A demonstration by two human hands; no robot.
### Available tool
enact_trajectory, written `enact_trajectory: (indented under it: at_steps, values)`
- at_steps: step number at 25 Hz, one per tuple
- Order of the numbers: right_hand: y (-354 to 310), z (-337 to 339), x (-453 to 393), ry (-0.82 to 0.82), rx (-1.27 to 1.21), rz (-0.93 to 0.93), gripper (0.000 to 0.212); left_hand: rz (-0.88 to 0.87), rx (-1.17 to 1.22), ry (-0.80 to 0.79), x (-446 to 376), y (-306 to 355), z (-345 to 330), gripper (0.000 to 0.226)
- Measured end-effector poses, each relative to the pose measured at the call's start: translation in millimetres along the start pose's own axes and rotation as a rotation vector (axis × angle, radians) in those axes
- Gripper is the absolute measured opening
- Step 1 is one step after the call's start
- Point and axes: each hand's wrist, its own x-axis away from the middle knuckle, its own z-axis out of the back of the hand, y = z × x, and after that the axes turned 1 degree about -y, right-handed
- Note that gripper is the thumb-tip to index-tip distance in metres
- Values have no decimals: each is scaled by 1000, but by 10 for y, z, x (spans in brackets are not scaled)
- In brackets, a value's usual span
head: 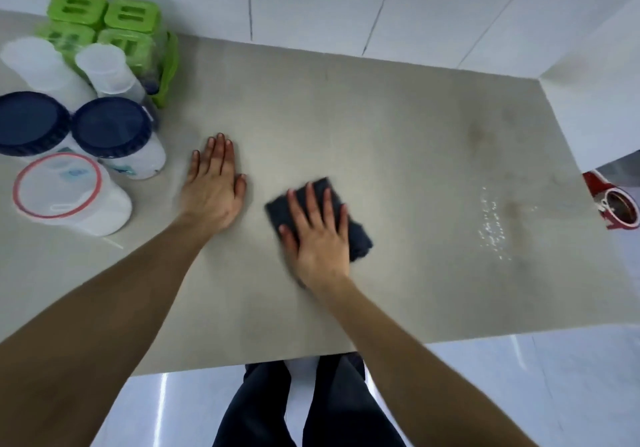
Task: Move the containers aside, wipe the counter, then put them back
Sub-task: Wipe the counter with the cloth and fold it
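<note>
A dark blue cloth [358,238] lies folded on the beige counter [398,127], and my right hand [318,235] presses flat on it with fingers spread. My left hand [213,186] rests palm down on the counter to the left of the cloth, holding nothing. The containers stand grouped at the far left: two jars with dark blue lids [110,127], a clear tub with a red-rimmed lid [59,186], two white frosted containers [104,65] and a green rack of green-lidded boxes [130,16] at the back.
Water drops [493,224] and faint brown stains [479,134] mark the counter's right side. A red and white object [616,204] stands off the counter's right edge. A tiled wall borders the back and right. My legs show below the front edge.
</note>
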Motion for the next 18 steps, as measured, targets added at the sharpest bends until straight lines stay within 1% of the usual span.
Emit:
enact_trajectory:
  at_steps: [2, 3, 7, 11, 15, 18]
  values:
    - [90, -49, 460, -5, -8, 45, 57, -36, 23, 19, 42, 217, -20, 64]
    - [266, -48, 638, 15, -4, 14, 57, -70, 33, 9, 58, 418, -48, 64]
    - [1403, 96, 1104, 107, 36, -200, 58, -202, 86, 9, 57, 1475, -156, 64]
    - [2734, 343, 1365, 85, 54, -393, 61, -203, 57, -34, 130, 2363, -365, 64]
    - [3916, 631, 1314, 88, 16, -578, 63, -142, -23, 2, 152, 2686, -566, 70]
    - [4503, 816, 994, 103, -19, -671, 60, -146, -36, 38, 154, 2710, -617, 71]
